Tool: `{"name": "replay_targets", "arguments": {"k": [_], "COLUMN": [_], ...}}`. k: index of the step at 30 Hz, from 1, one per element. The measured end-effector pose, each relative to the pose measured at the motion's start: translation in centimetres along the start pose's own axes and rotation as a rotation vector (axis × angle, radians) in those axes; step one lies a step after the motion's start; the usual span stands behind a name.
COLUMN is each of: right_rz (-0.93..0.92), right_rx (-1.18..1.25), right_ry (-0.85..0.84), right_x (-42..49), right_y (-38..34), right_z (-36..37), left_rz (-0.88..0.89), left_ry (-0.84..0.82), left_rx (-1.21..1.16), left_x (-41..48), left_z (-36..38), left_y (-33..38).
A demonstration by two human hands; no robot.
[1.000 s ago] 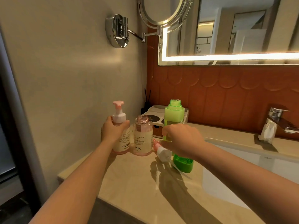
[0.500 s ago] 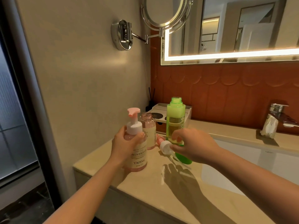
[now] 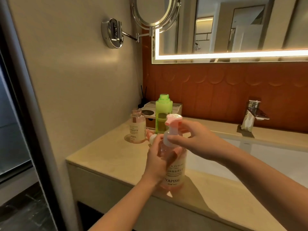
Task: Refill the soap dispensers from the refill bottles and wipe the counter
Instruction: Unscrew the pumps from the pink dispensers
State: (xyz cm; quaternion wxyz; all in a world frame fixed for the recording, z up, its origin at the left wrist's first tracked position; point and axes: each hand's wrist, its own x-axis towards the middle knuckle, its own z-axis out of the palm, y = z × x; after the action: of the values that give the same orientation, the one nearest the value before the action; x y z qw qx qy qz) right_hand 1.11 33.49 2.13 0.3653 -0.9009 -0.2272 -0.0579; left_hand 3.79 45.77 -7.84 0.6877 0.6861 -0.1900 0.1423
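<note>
A pink soap dispenser (image 3: pixel 175 172) labelled YAPING stands on the beige counter (image 3: pixel 113 157) near its front edge. My left hand (image 3: pixel 158 162) grips its body. My right hand (image 3: pixel 196 137) pinches the white collar under its pink pump head (image 3: pixel 173 120). Behind, a second pink dispenser bottle (image 3: pixel 137 129) stands uncapped, and its loose pump (image 3: pixel 150 135) lies on the counter, partly hidden by my left hand. A tall green refill bottle (image 3: pixel 163 112) stands open beside it.
A white organiser tray (image 3: pixel 150 110) and a reed diffuser (image 3: pixel 143 97) sit in the back corner. The white sink basin (image 3: pixel 275 157) lies to the right under a chrome tap (image 3: pixel 255 110) with a tissue draped on it. A swing-arm mirror (image 3: pixel 150 12) juts out overhead.
My left hand has drawn the capped dispenser forward to the counter's front. My right hand has left the loose pump near the green bottle and taken hold of this dispenser's pump collar.
</note>
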Motion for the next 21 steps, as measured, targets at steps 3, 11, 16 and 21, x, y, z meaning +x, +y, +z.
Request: {"name": "replay_targets", "arguments": {"k": [3, 11, 16, 21], "right_rz": [0.079, 0.139, 0.086, 0.004], "right_rx": [0.176, 0.347, 0.343, 0.378], "right_ry": [-0.02, 0.034, 0.031, -0.006], "right_x": [-0.3, -0.2, -0.4, 0.1], "right_y": [0.3, 1.9, 2.6, 3.7], "right_z": [-0.1, 0.0, 0.2, 0.0], "left_rz": [0.007, -0.051, -0.103, -0.127], "left_ry": [-0.022, -0.106, -0.162, -0.215], "left_rx": [-0.007, 0.054, 0.022, -0.052], "left_x": [-0.3, -1.7, -1.3, -1.2], "left_z": [1.7, 3.2, 2.9, 2.7], "left_y": [0.3, -0.6, -1.2, -1.8]}}
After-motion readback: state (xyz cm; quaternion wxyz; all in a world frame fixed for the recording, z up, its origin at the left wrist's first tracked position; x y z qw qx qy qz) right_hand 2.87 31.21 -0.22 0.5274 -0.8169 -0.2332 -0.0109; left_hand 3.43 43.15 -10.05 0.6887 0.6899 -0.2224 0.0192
